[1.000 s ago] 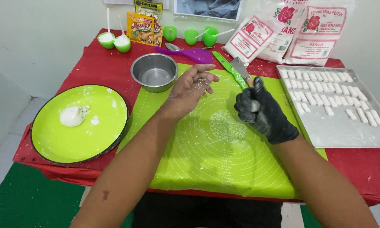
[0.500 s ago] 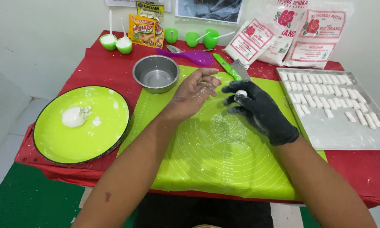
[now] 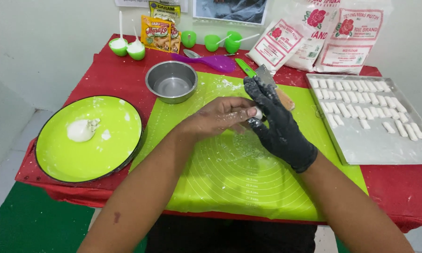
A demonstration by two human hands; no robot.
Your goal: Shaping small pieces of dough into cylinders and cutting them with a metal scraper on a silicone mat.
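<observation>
Two hands meet over the green mat [image 3: 248, 173]; the bare left hand [image 3: 222, 117] and gloved right hand [image 3: 274, 119] press a small white dough piece [image 3: 257, 113] between curled fingers; sticky dough might smear, or drop short of the tray [image 3: 384, 150].

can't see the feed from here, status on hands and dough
Left hand bare, right hand gloved, pressed together around small dough piece. Over green mat. Nothing in the way.
</observation>
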